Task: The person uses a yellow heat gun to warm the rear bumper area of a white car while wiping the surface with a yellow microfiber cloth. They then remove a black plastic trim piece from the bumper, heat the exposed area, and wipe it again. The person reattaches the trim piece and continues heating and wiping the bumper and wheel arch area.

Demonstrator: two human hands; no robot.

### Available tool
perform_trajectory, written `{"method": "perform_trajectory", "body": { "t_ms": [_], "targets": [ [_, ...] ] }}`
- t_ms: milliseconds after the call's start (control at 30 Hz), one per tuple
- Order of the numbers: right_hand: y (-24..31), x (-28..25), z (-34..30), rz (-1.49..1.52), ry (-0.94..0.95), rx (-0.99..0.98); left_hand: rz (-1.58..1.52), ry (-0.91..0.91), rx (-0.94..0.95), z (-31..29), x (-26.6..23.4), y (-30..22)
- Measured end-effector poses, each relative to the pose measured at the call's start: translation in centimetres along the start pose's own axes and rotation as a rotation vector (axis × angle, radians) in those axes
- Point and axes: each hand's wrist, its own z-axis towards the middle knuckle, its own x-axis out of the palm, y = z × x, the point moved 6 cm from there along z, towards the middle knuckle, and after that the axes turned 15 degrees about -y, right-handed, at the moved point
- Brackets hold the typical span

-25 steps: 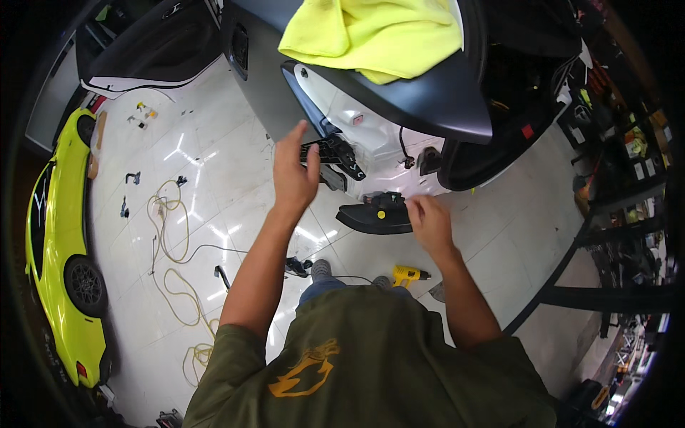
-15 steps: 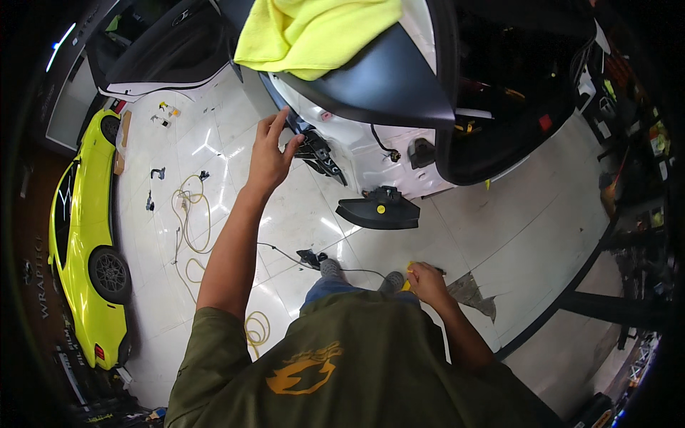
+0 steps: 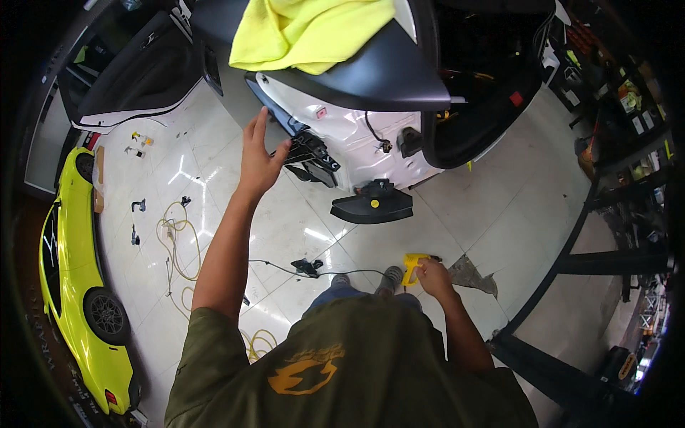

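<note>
My left hand (image 3: 261, 160) is raised with fingers apart beside the car's dark blue rear panel (image 3: 389, 68). It holds nothing, and I cannot tell whether its fingertips touch the panel's edge. Low on the right, my right hand (image 3: 434, 278) is wrapped round the handle of a yellow heat gun (image 3: 412, 267), whose dark nozzle points right. A bright yellow cloth (image 3: 307, 32) lies draped over the dark panel. Under it shows the bare white body (image 3: 342, 121) with a hanging cable. A black plastic bracket (image 3: 314, 151) sits near my left hand.
A black trim piece (image 3: 372, 207) projects from the car's lower body. The heat gun's cord (image 3: 325, 273) crosses the tiled floor by my feet. A coiled yellow hose (image 3: 178, 239) and spray bottles (image 3: 141, 138) are at left, beyond them a yellow-green car (image 3: 75, 264). Shelves (image 3: 635, 100) stand right.
My right hand has turned and raised the heat gun, so its yellow body now shows. My left hand stays open near the panel. The view has shifted slightly.
</note>
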Motion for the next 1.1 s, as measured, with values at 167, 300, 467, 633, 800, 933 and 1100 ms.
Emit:
{"method": "perform_trajectory", "body": {
  "t_ms": [167,300,467,633,800,933,1100],
  "targets": [
    [2.3,4.3,-4.5,-0.062,0.195,0.03,0.071,-0.107,0.258,1.3,-0.3,-2.5],
    [3.2,7.1,-9.1,-0.053,0.212,0.148,0.14,-0.071,0.357,1.4,0.0,-2.5],
    [3.1,9.6,-14.3,-0.122,0.356,0.176,0.21,0.012,0.354,1.3,0.9,-3.4],
    [2.0,8.7,-16.0,-0.195,0.236,0.293,0.294,0.001,0.5,1.6,0.2,-3.7],
    [1.0,6.6,-17.4,-0.196,0.12,0.369,0.281,0.006,0.538,1.2,0.3,-3.4],
    [-0.2,6.5,-19.3,-0.253,0.117,0.406,0.235,-0.034,0.547,1.1,-0.1,-2.4],
    [-0.9,8.2,-22.0,-0.24,0.18,0.515,0.144,-0.102,0.536,0.9,-1.0,-1.5]
  ]
}}
